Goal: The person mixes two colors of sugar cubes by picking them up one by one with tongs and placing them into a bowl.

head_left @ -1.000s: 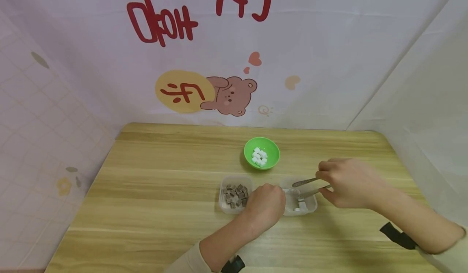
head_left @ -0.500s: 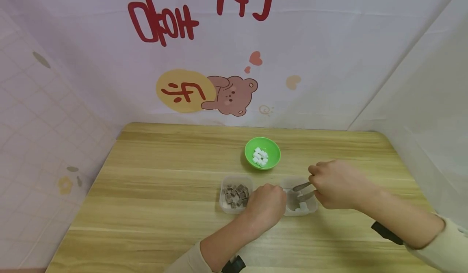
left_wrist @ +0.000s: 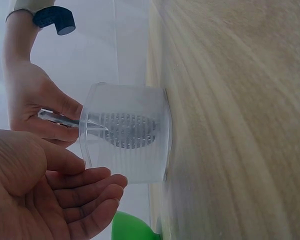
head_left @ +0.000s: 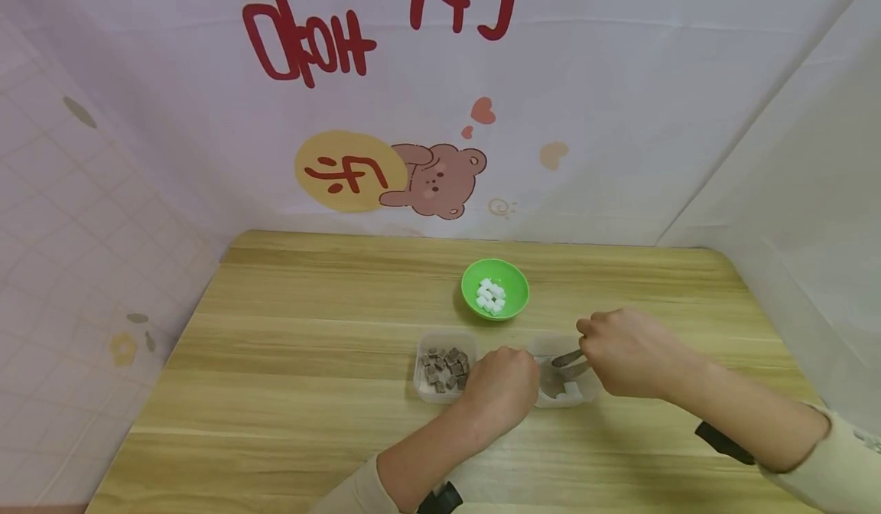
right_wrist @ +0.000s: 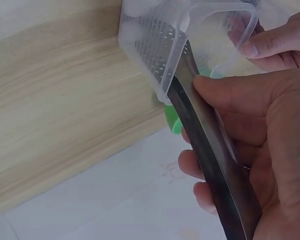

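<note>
My left hand (head_left: pixel 505 388) pinches the rim of a clear plastic container (left_wrist: pixel 130 172) between thumb and fingers. A few small white cubes (head_left: pixel 570 389) lie at the bottom of that container. My right hand (head_left: pixel 633 353) grips metal tongs (right_wrist: pixel 207 142) with its thumb and curled fingers. Their perforated end (left_wrist: pixel 129 131) reaches down inside the container, as both wrist views show. Whether a cube sits between the tong ends cannot be seen.
Behind the containers stands a green bowl (head_left: pixel 519 304) with several white cubes (head_left: pixel 490 297). Left of my left hand, a second clear container (head_left: pixel 419 392) holds several brown cubes (head_left: pixel 440 369). A printed cloth (head_left: pixel 606 116) rises behind the wooden table (head_left: pixel 289 392).
My right hand has moved left and slightly lower with the tongs, closer over the container. The tong arms stand nearer to each other. My left hand keeps its place.
</note>
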Demonstrator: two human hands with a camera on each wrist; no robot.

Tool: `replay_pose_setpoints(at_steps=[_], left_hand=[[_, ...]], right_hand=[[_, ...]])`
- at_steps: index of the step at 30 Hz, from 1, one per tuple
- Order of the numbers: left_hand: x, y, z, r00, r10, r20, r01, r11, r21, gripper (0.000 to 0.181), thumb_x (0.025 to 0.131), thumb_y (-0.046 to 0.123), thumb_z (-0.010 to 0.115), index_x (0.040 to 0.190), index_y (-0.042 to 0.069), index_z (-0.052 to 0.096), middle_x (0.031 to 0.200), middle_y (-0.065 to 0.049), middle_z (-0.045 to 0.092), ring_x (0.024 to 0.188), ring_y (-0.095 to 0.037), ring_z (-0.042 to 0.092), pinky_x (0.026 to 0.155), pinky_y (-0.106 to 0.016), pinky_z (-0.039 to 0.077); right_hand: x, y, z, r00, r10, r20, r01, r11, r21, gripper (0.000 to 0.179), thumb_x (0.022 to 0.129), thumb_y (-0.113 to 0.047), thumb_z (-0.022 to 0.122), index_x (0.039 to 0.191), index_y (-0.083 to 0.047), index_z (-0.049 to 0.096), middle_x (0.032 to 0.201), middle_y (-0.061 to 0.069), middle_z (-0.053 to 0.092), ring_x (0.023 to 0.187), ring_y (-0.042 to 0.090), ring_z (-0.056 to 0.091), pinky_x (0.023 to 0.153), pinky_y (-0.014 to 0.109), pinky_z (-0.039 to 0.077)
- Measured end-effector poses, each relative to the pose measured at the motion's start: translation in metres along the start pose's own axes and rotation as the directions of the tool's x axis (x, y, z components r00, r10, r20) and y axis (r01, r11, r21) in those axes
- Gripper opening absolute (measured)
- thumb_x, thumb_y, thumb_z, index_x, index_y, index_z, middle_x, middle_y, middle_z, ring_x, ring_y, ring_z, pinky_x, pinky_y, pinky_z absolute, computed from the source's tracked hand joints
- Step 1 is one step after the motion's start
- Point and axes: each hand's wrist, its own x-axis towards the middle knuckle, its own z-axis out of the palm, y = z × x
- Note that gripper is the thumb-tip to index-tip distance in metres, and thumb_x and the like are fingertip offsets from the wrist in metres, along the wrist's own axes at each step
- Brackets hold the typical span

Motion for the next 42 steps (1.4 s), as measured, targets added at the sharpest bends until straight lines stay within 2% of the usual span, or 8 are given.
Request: replay_pose_setpoints(at_steps=[10,21,23,25,29,33,37,42], left_hand=[[0.001,-0.002,0.002,1.000,-0.029,0.002,0.029,0.995,-0.091,0.043,0.095,0.008,0.067,0.056,0.016,0.052,0.055,0.004,0.048,0.046,-0.006,0.041,0.033,-0.025,0.034],[0.001,-0.002,0.005,1.000,-0.023,0.020,0.025,0.996,-0.086,0.044,0.095,0.007,0.067,0.056,0.016,0.050,0.055,0.004,0.046,0.047,-0.006,0.040,0.033,-0.025,0.034],[0.001,-0.002,0.006,1.000,-0.021,0.021,0.023,0.997,-0.076,0.044,0.095,0.007,0.067,0.055,0.016,0.050,0.054,0.005,0.046,0.047,-0.006,0.040,0.032,-0.025,0.034],[0.001,-0.002,0.006,1.000,-0.020,0.021,0.021,0.997,-0.072,0.044,0.095,0.006,0.067,0.055,0.016,0.049,0.054,0.005,0.046,0.047,-0.006,0.040,0.032,-0.025,0.034],[0.001,-0.001,0.005,1.000,-0.018,0.020,0.020,0.998,-0.066,0.043,0.093,0.006,0.068,0.055,0.017,0.049,0.055,0.005,0.047,0.048,-0.006,0.042,0.033,-0.026,0.036],[0.002,-0.001,0.005,0.999,-0.023,0.029,0.025,0.997,-0.074,0.043,0.092,0.005,0.069,0.055,0.017,0.050,0.055,0.005,0.047,0.048,-0.006,0.042,0.033,-0.026,0.037],[0.002,-0.001,0.005,0.999,-0.028,0.037,0.031,0.996,-0.083,0.043,0.092,0.006,0.069,0.055,0.017,0.051,0.055,0.005,0.048,0.049,-0.006,0.042,0.034,-0.026,0.037],[0.003,-0.001,0.005,0.999,-0.037,0.033,0.040,0.994,-0.098,0.042,0.095,0.008,0.068,0.056,0.017,0.053,0.055,0.004,0.049,0.049,-0.006,0.043,0.034,-0.026,0.036]], right_hand=[[-0.018,0.008,0.007,0.982,0.134,-0.137,-0.098,0.966,0.238,0.029,0.069,-0.013,0.089,0.069,-0.019,0.060,0.069,-0.014,0.038,0.058,-0.001,0.028,0.047,0.020,0.030],[-0.038,0.010,0.013,0.934,0.252,-0.254,-0.166,0.934,0.316,0.023,0.069,-0.016,0.091,0.084,-0.020,0.074,0.082,-0.015,0.061,0.060,-0.008,0.044,0.046,0.017,0.034],[-0.041,0.011,0.013,0.925,0.263,-0.274,-0.165,0.928,0.333,0.021,0.071,-0.017,0.089,0.087,-0.019,0.076,0.084,-0.014,0.063,0.060,-0.008,0.046,0.046,0.016,0.035],[-0.043,0.012,0.013,0.914,0.276,-0.297,-0.165,0.922,0.350,0.010,0.084,-0.026,0.082,0.088,-0.018,0.077,0.085,-0.014,0.063,0.061,-0.008,0.048,0.046,0.015,0.036],[-0.046,0.014,0.012,0.885,0.314,-0.345,-0.177,0.910,0.375,0.046,0.106,-0.051,0.054,0.088,-0.016,0.078,0.085,-0.012,0.066,0.061,-0.006,0.053,0.048,0.015,0.039],[-0.046,0.016,0.013,0.846,0.351,-0.400,-0.198,0.905,0.376,0.062,0.108,-0.058,0.040,0.089,-0.013,0.079,0.088,-0.007,0.071,0.059,-0.002,0.057,0.048,0.018,0.042],[-0.041,0.019,0.016,0.807,0.395,-0.438,-0.211,0.887,0.412,0.055,0.106,-0.056,0.050,0.091,-0.013,0.080,0.090,-0.003,0.074,0.059,-0.001,0.058,0.048,0.019,0.043],[-0.031,0.023,0.023,0.773,0.458,-0.438,-0.245,0.853,0.460,0.013,0.090,-0.029,0.080,0.094,-0.016,0.080,0.092,-0.005,0.074,0.063,0.002,0.064,0.049,0.018,0.042]])
